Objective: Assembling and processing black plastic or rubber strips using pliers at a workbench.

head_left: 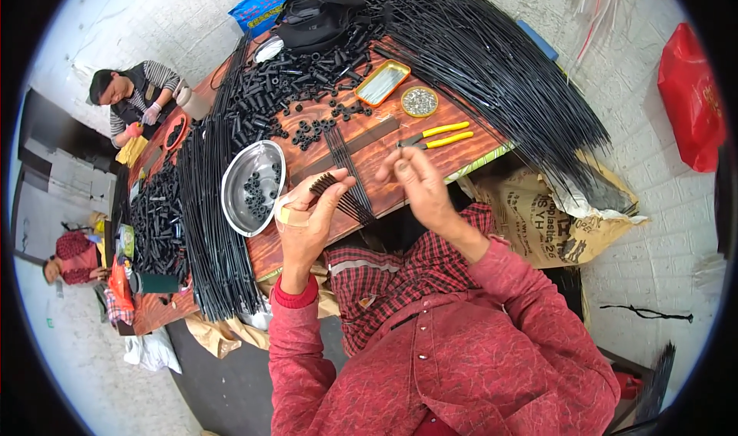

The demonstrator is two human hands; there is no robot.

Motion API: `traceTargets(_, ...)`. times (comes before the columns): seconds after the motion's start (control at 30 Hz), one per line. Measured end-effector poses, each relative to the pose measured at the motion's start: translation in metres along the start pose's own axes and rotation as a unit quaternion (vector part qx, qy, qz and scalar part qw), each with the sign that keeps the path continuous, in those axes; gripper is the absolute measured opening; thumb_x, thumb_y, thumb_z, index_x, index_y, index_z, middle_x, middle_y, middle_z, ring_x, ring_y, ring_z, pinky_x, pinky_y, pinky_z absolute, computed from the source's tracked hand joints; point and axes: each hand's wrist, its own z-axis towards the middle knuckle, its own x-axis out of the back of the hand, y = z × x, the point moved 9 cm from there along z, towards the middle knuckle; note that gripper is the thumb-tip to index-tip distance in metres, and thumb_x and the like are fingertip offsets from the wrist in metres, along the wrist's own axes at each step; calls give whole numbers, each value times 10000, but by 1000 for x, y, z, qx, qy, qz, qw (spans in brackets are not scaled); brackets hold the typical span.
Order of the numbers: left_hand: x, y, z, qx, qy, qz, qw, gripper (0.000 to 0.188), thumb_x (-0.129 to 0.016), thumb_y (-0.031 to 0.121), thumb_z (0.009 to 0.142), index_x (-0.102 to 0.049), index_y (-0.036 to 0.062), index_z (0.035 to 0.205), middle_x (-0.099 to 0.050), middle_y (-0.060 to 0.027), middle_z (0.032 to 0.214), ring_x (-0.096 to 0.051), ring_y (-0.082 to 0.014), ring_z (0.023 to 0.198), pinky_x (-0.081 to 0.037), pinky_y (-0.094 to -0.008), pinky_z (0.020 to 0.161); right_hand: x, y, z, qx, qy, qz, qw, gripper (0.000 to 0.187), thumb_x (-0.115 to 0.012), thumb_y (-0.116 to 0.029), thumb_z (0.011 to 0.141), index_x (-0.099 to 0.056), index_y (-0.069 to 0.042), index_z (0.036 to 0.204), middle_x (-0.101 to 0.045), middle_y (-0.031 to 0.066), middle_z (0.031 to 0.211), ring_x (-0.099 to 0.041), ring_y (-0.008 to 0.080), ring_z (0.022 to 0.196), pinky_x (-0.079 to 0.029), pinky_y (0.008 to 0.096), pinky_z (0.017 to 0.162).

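My left hand (301,224), with a tan patch on it, is closed around a bundle of thin black rods (353,205). Their dark ends stand in a row above my thumb. To its right, my right hand (423,194) is raised with fingers drawn together in a pinch; anything in them is too small or blurred to make out. Just beyond that hand lie yellow-handled pliers (438,134). A metal bowl (228,176) with small black rings sits left of my left hand. More thin black rods (344,153) lie across a bar on the table.
Beyond are an orange-rimmed tin (383,84), a round dish of small metal pieces (420,102) and heaped black tubes (265,90). Long black rods (492,59) pile at far right, others (219,228) at left. A brown sack (538,217) stands at right. Two people work at far left.
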Motion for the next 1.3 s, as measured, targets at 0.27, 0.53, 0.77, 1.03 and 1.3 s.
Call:
traceTargets(0.27, -1, 0, 0, 10, 10, -11, 1000, 207, -656, 37, 974, -696, -68, 1148, -766, -138, 1010, -707, -147, 954, -548, -258, 865, 4, 53, -35, -89, 53, -112, 988, 179, -536, -166, 1046, -639, -29, 1097, -716, 45, 944, -657, 137, 865, -518, 288, 785)
traceTargets(0.53, 2, -3, 2, 8, 31, -10, 999, 190, -671, 35, 961, -719, -47, 1125, -764, -120, 1006, -706, -144, 924, -557, -265, 838, -9, 27, -40, 1, -33, -279, 960, 171, -677, -72, 915, -750, -16, 1060, -654, 100, 963, -668, 236, 905, -520, 332, 800)
traceTargets(0.77, 0, -4, 1, 6, 19, 29, 999, 179, -668, 22, 961, -722, -48, 1117, -753, -104, 1034, -694, -133, 918, -552, -265, 829, -18, 17, -28, 121, 8, -265, 957, 168, -734, -43, 864, -736, -1, 1027, -629, 115, 924, -664, 278, 847, -518, 361, 722)
traceTargets(1.03, 0, -6, 2, 26, 17, -4, 1000, 208, -676, 63, 974, -705, -52, 1144, -743, -118, 1057, -700, -169, 953, -554, -287, 866, -8, 34, -50, 85, -1, -290, 953, 177, -736, -32, 847, -747, -34, 1024, -604, 94, 928, -643, 266, 847, -507, 362, 727)
traceTargets(1.3, 0, 1, 3, -16, 26, 40, 999, 168, -696, 38, 928, -749, -25, 1074, -760, -86, 968, -702, -141, 867, -547, -273, 793, -10, 27, -47, 92, 6, -362, 928, 178, -728, -71, 866, -740, -39, 1041, -623, 87, 936, -635, 274, 890, -514, 388, 751)
